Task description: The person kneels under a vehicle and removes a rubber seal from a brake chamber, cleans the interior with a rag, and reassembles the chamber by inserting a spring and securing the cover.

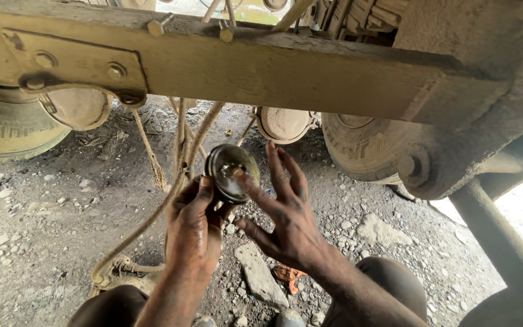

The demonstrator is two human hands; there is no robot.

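A big, dusty beam [261, 66] of a truck ran across the top of the frame, with a metal plate [74, 63] bolted on at the upper left. Under it, big tires stood at the left edge [7, 130] and right of the middle [364, 151]. The ground [49, 212] was grey dirt with small stones all over. A flat stone [258, 275] lay near the bottom middle, with a small orange scrap [289, 275] just beside it. Frayed ropes [180, 151] hung down in the middle and curled on the ground at the lower left.

In the middle of the frame, the left hand [195, 227] had its grip closed around a round, dark metal part [231, 172], holding it up from below. The part had a shiny face, maybe glass, but it was hard to tell. The right hand [286, 212] was open with its fingers spread, and one fingertip touched the face of the round part. It held nothing.
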